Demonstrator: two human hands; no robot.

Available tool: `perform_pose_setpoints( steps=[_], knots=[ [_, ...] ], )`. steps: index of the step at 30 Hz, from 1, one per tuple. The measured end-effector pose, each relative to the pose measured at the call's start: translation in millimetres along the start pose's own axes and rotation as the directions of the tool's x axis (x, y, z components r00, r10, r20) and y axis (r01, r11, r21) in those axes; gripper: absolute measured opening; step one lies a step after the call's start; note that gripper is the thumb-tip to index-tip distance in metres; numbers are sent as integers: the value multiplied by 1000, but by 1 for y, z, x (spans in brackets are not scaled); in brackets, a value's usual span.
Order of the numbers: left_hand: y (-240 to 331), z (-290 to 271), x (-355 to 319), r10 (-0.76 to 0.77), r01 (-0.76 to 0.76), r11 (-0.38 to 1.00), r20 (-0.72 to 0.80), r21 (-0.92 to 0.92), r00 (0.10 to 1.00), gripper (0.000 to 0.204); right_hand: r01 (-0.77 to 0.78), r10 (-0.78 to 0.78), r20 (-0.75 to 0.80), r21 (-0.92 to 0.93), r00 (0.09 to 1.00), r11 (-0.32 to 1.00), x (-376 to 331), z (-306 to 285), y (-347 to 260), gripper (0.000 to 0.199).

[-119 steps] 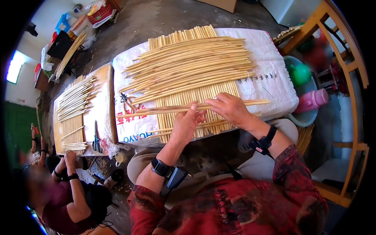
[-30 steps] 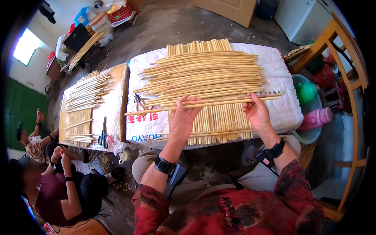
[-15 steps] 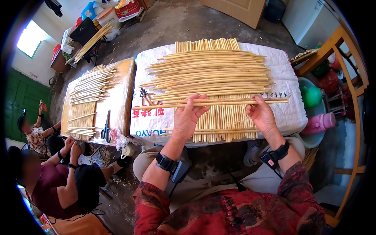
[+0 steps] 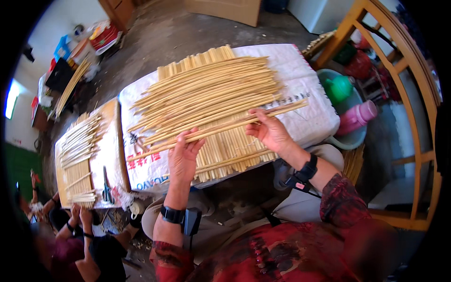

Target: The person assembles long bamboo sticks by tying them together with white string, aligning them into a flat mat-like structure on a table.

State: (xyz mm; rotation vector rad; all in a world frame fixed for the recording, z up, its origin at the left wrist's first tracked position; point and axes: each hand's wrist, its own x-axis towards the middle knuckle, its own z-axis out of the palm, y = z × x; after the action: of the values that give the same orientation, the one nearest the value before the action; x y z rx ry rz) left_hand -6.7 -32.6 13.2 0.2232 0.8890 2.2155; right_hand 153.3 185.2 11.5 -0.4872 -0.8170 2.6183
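My left hand [image 4: 184, 155] and my right hand [image 4: 268, 130] hold a long pale plant stalk [image 4: 223, 127] between thumb and fingers. It slants up to the right above the work; whether a second stalk lies along it I cannot tell. Under it, a mat of short stalks set side by side [image 4: 223, 149] lies on the cloth-covered table [image 4: 305, 84]. Across the mat's upper part rest several long stalks [image 4: 206, 91]. Another long stalk or two [image 4: 230, 162] cross near its front edge. Beside the left end of the held stalk lies a dark-handled tool [image 4: 136, 140], partly hidden.
At left a second table [image 4: 120, 164] carries another stalk mat [image 4: 77, 175], loose stalks and scissors [image 4: 107, 190]. Two people sit beyond it, one with hands [image 4: 81, 217] raised together. At right stand a basin [image 4: 359, 134] with a pink jug [image 4: 359, 115] and a wooden frame [image 4: 399, 98].
My view has turned, so the tables appear tilted and shifted left. Both hands still hold the stalk, which now slants up to the right in the picture.
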Motion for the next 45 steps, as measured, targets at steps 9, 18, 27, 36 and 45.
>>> perform_pose_setpoints(
  steps=[9,18,27,36,45],
  knots=[
    [-3,0,-2,-57,54,998,-105,-30,993,26,-14,16,30,-53,999,999,-2,9,0,27],
    [-1,-6,2,-75,78,995,-52,65,996,25,-5,6,44,-18,999,1000,-3,6,-2,25],
    [-2,1,-1,-54,57,998,-65,37,996,22,3,-4,-15,-18,1000,1000,-3,2,1,24],
    [-6,4,-1,-49,49,996,0,71,999,21,-17,16,-59,-5,998,1000,-3,-7,0,21],
    [-7,-5,1,-45,53,993,-79,103,996,23,44,-45,-8,-68,999,997,-4,0,0,24]
  ],
)
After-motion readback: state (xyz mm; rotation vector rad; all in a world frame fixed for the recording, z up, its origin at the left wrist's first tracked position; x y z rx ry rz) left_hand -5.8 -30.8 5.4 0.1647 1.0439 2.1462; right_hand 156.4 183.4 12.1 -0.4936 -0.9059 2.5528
